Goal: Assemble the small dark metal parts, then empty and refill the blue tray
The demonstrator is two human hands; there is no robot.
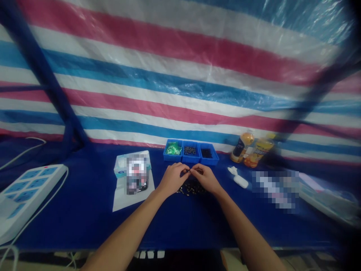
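Note:
My left hand [175, 177] and my right hand [205, 177] meet over the middle of the table, fingertips pinched together. Between them is a small dark piece [189, 170], too tiny to make out. Just below and partly behind my hands lies a loose pile of small black and brass-coloured parts [193, 188]. Beyond my fingers stand three blue bins side by side. The left bin [173, 159] has green shiny packets in it, the middle bin [191, 158] small metallic and dark pieces, and the right bin [210, 162] black pieces.
On the left are a tissue box [120, 165], a paper sheet [120, 199] with a blurred-out item, and a white power strip [34, 192] with its cable. To the right stand two drink bottles [241, 147], with a white earbud case [240, 181] nearer me.

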